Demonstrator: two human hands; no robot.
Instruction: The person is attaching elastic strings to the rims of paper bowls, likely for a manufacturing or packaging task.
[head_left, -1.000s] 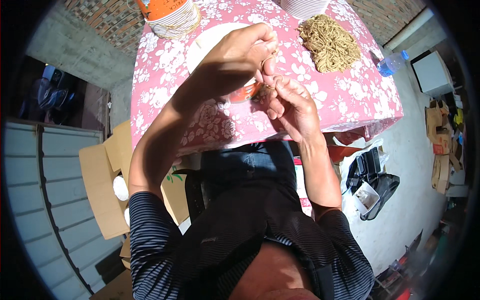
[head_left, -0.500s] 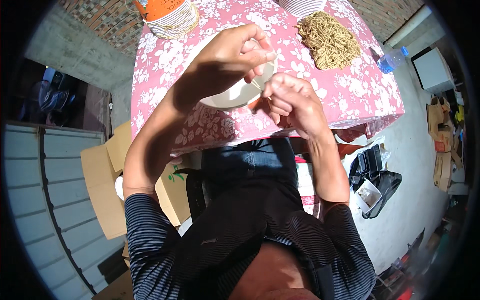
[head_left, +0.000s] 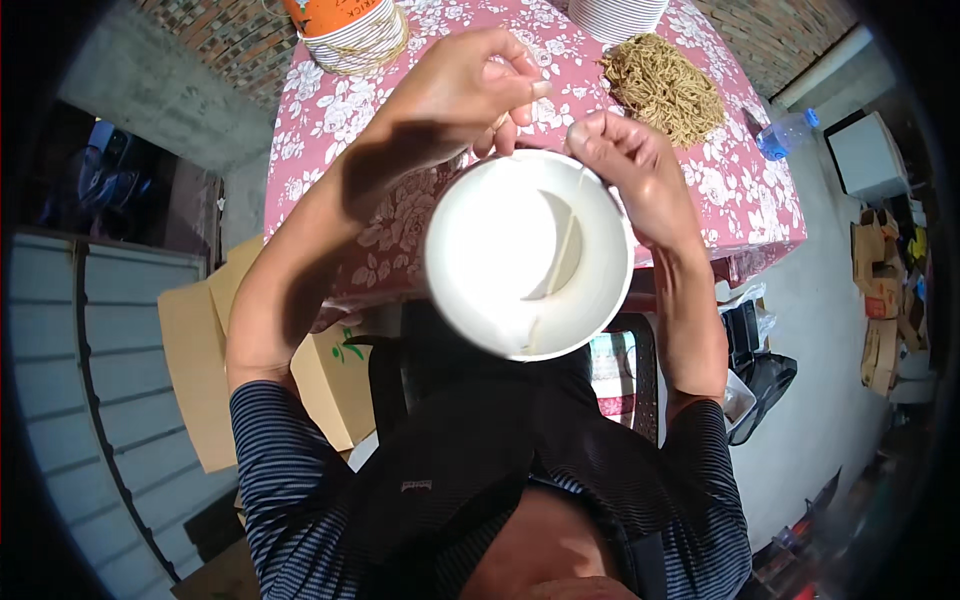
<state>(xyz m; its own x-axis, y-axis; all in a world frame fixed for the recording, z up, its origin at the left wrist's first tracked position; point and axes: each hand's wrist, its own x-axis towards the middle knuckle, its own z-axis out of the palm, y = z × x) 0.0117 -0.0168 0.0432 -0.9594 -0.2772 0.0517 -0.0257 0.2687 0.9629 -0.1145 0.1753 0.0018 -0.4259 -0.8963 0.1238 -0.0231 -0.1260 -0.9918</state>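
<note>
A white bucket (head_left: pixel 607 285) hangs tilted at the table's near edge, its round mouth turned up toward me. Sunlight glares on its inside, and a thin pale cord (head_left: pixel 567 240) runs across it. Beyond the far rim, my left hand (head_left: pixel 480 90) is closed in a pinch, with a bit of cord showing at the fingertips. At the far right of the rim, where the cord reaches it, my right hand (head_left: pixel 640 170) is pinched closed. The right fingertips partly hide what they grip; it looks like the cord.
A tangled pile of tan cords (head_left: pixel 662 90) lies on the pink flowered tablecloth (head_left: pixel 740 210). Stacked buckets, the top one orange (head_left: pixel 330 15), stand far left; a white stack (head_left: pixel 618 15) stands far right. A bottle (head_left: pixel 787 135) is beyond the right edge. Cardboard (head_left: pixel 200 360) sits left.
The bucket has come toward me and right, its mouth now facing up at me. My right hand has moved right and slightly away; my left hand has shifted slightly away.
</note>
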